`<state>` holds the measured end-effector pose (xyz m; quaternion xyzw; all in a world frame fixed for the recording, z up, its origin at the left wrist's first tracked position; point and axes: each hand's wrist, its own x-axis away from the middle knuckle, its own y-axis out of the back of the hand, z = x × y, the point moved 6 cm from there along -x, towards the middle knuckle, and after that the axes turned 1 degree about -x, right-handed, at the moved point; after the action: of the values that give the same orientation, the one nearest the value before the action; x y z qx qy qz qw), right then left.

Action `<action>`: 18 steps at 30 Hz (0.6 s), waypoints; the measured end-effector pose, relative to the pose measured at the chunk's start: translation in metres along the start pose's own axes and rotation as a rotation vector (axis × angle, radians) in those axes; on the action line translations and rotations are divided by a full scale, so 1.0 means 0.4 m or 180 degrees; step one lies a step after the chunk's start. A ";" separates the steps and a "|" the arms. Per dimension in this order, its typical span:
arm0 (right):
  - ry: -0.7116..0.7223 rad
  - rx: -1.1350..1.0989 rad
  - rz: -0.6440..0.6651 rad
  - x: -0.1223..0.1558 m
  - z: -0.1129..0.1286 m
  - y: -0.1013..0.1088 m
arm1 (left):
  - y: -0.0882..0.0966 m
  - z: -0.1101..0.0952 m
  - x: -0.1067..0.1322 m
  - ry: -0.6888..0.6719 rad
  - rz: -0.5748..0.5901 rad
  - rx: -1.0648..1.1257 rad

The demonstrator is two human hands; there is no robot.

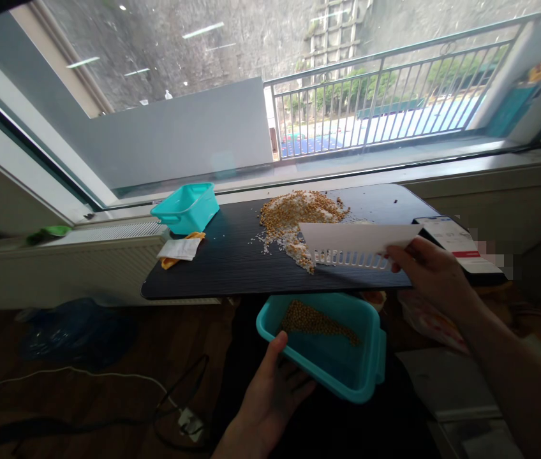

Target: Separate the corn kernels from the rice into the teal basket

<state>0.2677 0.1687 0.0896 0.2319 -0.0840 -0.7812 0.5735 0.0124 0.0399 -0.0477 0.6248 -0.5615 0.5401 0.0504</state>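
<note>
My left hand (270,392) grips the near left rim of a teal plastic tub (342,370), thumb over the edge, holding it just below the front edge of the black tabletop (222,261). Yellow beans (316,322) lie in the tub. My right hand (426,271) is closed on the right end of a white slotted comb-like scraper (354,245), which stands on the tabletop against the near side of a pile of beans mixed with white grains (296,217).
A second teal tub (187,207) sits at the table's back left, beside a paper slip on an orange packet (179,248). A printed booklet (457,242) lies at the right edge. Cables and a power strip (189,424) run across the floor. A window with railing is behind.
</note>
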 end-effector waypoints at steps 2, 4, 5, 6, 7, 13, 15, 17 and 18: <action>0.0056 -0.0034 0.0057 0.000 0.003 -0.009 | -0.001 0.000 0.000 0.0007 0.0009 -0.0008; 0.0143 -0.0070 0.0136 0.003 0.005 -0.017 | -0.002 -0.001 0.001 0.0013 0.0011 -0.0011; 0.0175 -0.0091 0.0167 0.004 0.005 -0.021 | -0.002 -0.001 0.001 0.0017 0.0014 -0.0007; 0.0194 -0.0109 0.0194 0.005 0.005 -0.024 | -0.003 -0.001 0.001 0.0022 0.0017 -0.0006; 0.0200 -0.0125 0.0199 0.006 0.005 -0.025 | -0.003 -0.001 0.001 0.0026 0.0018 -0.0007; 0.0143 -0.0117 0.0167 0.007 0.001 -0.021 | 0.000 0.001 -0.001 -0.0006 0.0006 -0.0054; 0.0099 -0.0107 0.0200 0.008 -0.005 -0.018 | -0.001 0.000 0.000 -0.0016 0.0022 -0.0087; 0.0082 -0.0083 0.0198 0.010 -0.010 -0.012 | -0.003 -0.001 0.001 -0.0036 0.0029 -0.0091; 0.0089 -0.0061 0.0186 0.010 -0.012 -0.010 | -0.004 -0.001 0.002 -0.0043 0.0024 -0.0089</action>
<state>0.2657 0.1668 0.0828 0.2347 -0.0753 -0.7616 0.5994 0.0131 0.0403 -0.0462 0.6256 -0.5717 0.5282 0.0533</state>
